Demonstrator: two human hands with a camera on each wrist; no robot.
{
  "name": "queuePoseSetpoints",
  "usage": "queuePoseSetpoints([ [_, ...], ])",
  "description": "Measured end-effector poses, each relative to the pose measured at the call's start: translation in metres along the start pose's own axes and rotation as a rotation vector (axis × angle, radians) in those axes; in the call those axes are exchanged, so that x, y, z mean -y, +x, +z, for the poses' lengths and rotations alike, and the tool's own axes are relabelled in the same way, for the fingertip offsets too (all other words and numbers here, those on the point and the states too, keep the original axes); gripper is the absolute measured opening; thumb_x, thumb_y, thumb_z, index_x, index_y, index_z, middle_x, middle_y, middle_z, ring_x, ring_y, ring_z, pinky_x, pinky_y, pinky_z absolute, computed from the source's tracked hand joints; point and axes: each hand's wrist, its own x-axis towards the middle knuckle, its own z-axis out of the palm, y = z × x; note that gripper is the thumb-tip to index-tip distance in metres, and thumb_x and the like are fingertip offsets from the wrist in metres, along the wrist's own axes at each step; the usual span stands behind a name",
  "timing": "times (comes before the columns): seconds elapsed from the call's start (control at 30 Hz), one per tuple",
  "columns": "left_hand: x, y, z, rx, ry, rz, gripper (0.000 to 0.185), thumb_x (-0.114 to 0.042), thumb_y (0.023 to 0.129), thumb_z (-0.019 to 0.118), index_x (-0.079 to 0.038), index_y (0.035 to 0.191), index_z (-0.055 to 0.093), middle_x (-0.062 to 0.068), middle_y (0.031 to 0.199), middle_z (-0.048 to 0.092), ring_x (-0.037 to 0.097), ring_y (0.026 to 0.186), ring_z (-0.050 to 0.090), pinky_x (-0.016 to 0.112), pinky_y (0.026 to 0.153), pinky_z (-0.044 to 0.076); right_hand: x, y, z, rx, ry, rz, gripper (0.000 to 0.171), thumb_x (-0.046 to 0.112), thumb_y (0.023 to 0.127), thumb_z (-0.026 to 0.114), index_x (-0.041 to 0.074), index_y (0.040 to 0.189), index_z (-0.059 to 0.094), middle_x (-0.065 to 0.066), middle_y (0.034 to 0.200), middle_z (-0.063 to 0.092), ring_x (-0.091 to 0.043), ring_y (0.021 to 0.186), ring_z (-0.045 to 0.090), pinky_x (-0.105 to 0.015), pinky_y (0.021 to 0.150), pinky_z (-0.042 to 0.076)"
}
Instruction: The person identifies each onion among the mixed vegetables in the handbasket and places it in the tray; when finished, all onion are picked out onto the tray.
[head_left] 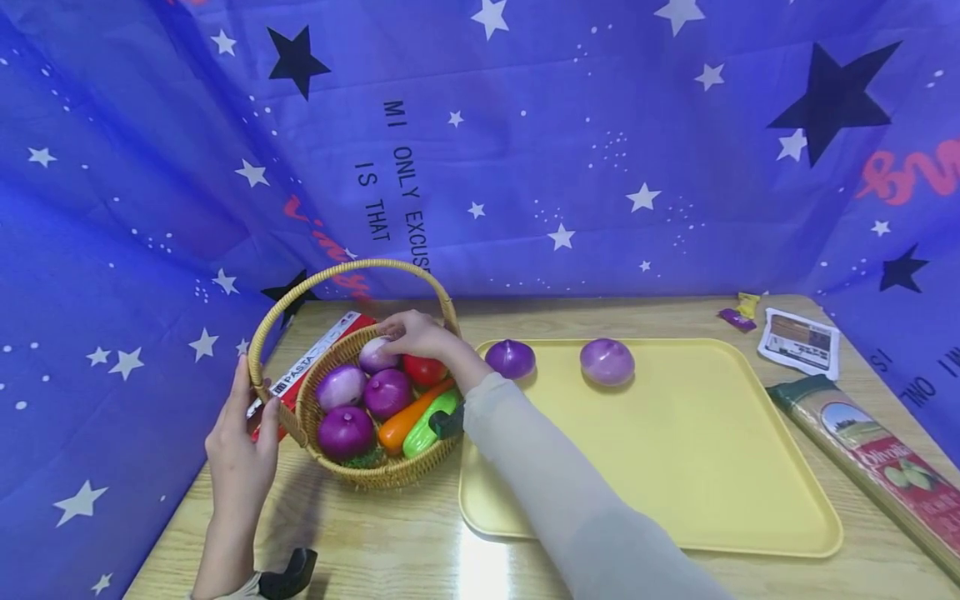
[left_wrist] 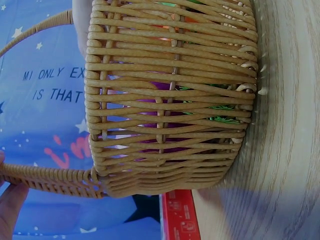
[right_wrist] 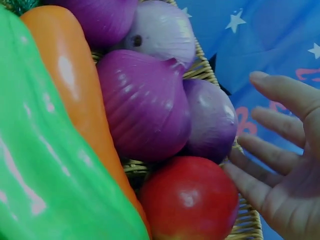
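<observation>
A wicker basket [head_left: 390,475] stands on the left of the table. My left hand [head_left: 242,454] grips the left foot of its arched handle [head_left: 352,265], thumb and fingers on either side; fingertips [left_wrist: 12,200] show at the handle in the left wrist view. Over the basket's far rim reaches my right hand [head_left: 420,333]. In the right wrist view its fingers [right_wrist: 277,125] are spread beside a pale purple onion [right_wrist: 212,120] and a red tomato [right_wrist: 192,200], pinching nothing. The basket also holds several purple onions [right_wrist: 145,107], an orange carrot [right_wrist: 75,75] and a green pepper-like vegetable [right_wrist: 45,145].
Right of the basket lies a yellow tray [head_left: 675,467] with a dark onion [head_left: 511,358] and a lighter onion [head_left: 607,362]. A red pasta box [head_left: 311,362] is behind the basket. At the right are a long pasta packet [head_left: 877,458], a white pack [head_left: 799,342] and small wrapped sweets [head_left: 738,315].
</observation>
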Motion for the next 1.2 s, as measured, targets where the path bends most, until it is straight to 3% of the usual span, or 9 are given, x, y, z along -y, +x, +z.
queuePoseSetpoints([
  [0.27,0.000,-0.001,0.000,0.016,-0.010,-0.028,0.071,0.009,0.085,0.059,-0.021,0.145,0.038,0.025,0.110,0.065,-0.027,0.104,0.040,-0.007,0.083,0.040,0.002,0.003,0.008,0.035,-0.137,0.073,0.056,0.040,0.088,0.061,0.009,0.134,0.053,-0.007,0.135,0.057,-0.020,0.126,0.049,-0.031,0.111,0.042],
  [0.37,-0.001,-0.001,0.000,0.017,-0.007,-0.036,0.072,0.009,0.085,0.060,-0.024,0.145,0.037,0.024,0.110,0.065,-0.026,0.104,0.040,-0.007,0.082,0.040,0.002,0.003,0.009,0.062,-0.175,0.058,0.046,0.043,0.090,0.055,0.007,0.119,0.062,-0.007,0.115,0.064,-0.020,0.110,0.055,-0.028,0.100,0.048],
  [0.47,-0.001,-0.001,0.000,0.013,-0.009,-0.031,0.073,0.009,0.085,0.060,-0.026,0.145,0.037,0.024,0.109,0.065,-0.026,0.104,0.041,-0.007,0.083,0.040,0.004,0.003,0.011,0.058,-0.162,0.071,0.037,0.044,0.090,0.055,0.009,0.099,0.063,-0.005,0.094,0.060,-0.018,0.093,0.054,-0.027,0.086,0.049],
  [0.53,0.000,0.000,0.000,0.009,-0.007,-0.027,0.073,0.009,0.085,0.060,-0.026,0.145,0.037,0.024,0.109,0.065,-0.026,0.104,0.041,-0.007,0.083,0.040,0.004,0.004,0.013,0.037,-0.164,0.093,0.035,0.044,0.090,0.054,0.010,0.092,0.061,-0.004,0.089,0.058,-0.016,0.088,0.053,-0.026,0.082,0.049],
  [0.7,-0.001,0.000,0.001,0.010,0.000,-0.029,0.072,0.009,0.085,0.060,-0.023,0.145,0.038,0.024,0.110,0.065,-0.027,0.104,0.040,-0.007,0.082,0.040,0.006,0.008,0.019,-0.032,-0.228,0.137,0.042,0.050,0.087,0.056,0.008,0.091,0.065,-0.006,0.091,0.064,-0.016,0.088,0.056,-0.025,0.085,0.052],
  [0.87,-0.002,-0.001,0.001,0.013,-0.003,-0.028,0.071,0.009,0.085,0.060,-0.021,0.145,0.038,0.025,0.109,0.065,-0.026,0.103,0.040,-0.007,0.083,0.040,0.008,0.010,0.025,-0.062,-0.280,0.178,0.043,0.053,0.083,0.060,0.010,0.085,0.063,-0.005,0.087,0.065,-0.016,0.081,0.057,-0.025,0.080,0.053],
  [1.2,0.000,0.001,0.001,0.011,0.010,-0.021,0.072,0.009,0.085,0.060,-0.023,0.145,0.037,0.025,0.110,0.065,-0.027,0.104,0.039,-0.006,0.083,0.040,0.006,0.013,0.021,-0.042,-0.210,0.150,0.043,0.051,0.079,0.069,0.010,0.082,0.056,0.000,0.074,0.048,-0.014,0.071,0.047,-0.021,0.058,0.041],
])
